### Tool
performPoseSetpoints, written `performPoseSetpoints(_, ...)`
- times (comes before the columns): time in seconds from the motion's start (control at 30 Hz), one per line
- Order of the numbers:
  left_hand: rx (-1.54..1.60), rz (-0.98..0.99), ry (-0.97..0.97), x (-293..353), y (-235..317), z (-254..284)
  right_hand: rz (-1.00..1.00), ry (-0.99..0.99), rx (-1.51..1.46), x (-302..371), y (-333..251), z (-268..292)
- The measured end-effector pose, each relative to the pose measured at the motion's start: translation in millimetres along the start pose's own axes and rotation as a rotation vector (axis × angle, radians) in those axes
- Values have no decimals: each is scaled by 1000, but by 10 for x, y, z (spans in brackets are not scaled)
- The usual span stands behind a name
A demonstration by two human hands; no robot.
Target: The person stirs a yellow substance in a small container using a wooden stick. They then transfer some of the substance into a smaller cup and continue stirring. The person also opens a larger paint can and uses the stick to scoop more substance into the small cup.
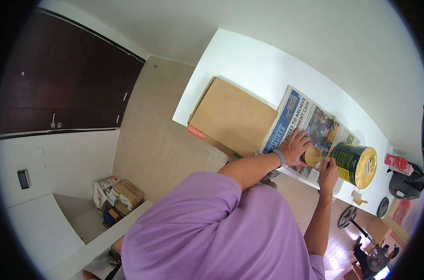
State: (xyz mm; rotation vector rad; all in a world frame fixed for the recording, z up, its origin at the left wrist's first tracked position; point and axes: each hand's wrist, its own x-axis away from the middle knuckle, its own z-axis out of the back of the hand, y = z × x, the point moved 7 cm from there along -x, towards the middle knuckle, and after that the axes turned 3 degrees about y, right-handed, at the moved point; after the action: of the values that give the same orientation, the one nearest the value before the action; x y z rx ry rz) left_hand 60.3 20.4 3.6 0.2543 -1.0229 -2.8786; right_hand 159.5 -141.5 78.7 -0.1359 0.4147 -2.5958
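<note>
My left hand rests over the newspaper, its fingers and thumb around the side of a small round cup with a tan face or inside. In my right hand is a pale, flat stick, pinched between the fingers, with its end at the cup's rim. What the cup contains, if anything, is too small to make out. Just right of the cup a large green and yellow can lies on its side or leans, its gold end facing right.
A closed brown cardboard box sits left of the newspaper on the white table. Toward the right end are a small tan piece, a red bottle and a dark bag. A stand with a round black part is beyond the table edge.
</note>
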Motion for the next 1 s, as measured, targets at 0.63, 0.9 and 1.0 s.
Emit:
performPoseSetpoints(0.63,137,-40,86,2,-26,49,-63,37,-218,-22,-100,-207)
performPoseSetpoints(0.9,0,-41,57,-41,18,100,-147,-15,-52,46,-25,-9)
performPoseSetpoints(1.0,-12,-44,60,-37,21,85,-154,-6,-137,29,-174,-88)
